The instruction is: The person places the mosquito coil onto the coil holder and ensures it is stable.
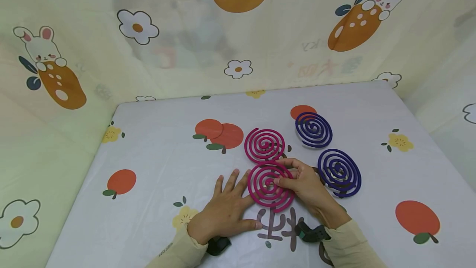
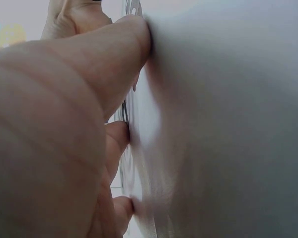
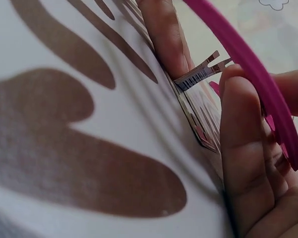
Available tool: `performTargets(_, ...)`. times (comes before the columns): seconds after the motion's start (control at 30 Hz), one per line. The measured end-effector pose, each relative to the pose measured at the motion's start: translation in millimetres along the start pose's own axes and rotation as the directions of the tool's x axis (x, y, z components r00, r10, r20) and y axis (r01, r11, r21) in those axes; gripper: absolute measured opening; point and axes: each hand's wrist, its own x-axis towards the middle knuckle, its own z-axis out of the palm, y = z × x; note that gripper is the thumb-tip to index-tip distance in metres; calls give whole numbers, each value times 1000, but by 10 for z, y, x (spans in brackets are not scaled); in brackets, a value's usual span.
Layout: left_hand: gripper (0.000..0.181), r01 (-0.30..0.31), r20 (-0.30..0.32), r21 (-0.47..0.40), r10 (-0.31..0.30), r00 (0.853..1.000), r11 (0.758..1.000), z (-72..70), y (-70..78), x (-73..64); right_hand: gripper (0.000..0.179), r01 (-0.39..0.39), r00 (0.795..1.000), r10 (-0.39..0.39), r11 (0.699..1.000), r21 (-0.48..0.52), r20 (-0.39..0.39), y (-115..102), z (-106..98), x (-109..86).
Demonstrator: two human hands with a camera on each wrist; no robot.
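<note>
My right hand (image 1: 306, 183) pinches a pink mosquito coil (image 1: 253, 189) between thumb and fingers. In the right wrist view the coil (image 3: 243, 54) is tilted above the cloth, and a small printed metal strip with a forked tip (image 3: 196, 74) rises below it, close to a fingertip. My left hand (image 1: 224, 212) lies flat on the table with its fingers spread; the forefinger reaches under the coil's left side, its tip hidden in the head view. Another pink mosquito coil (image 1: 256, 158) lies just beyond, overlapping or touching the held one; I cannot tell which.
Two dark blue mosquito coils (image 1: 314, 129) lie to the right, one behind the other; the nearer blue coil (image 1: 357, 173) has something shiny at its middle. A printed cloth covers the table (image 1: 156, 210). Fabric walls (image 1: 178, 77) stand at the back and sides.
</note>
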Motion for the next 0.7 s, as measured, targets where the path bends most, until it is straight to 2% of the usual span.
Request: performTargets(0.7, 83, 10, 8, 3, -10, 1000, 1000, -6, 2, 1, 55, -11, 999, 11, 1000, -5, 42, -11, -23, -6)
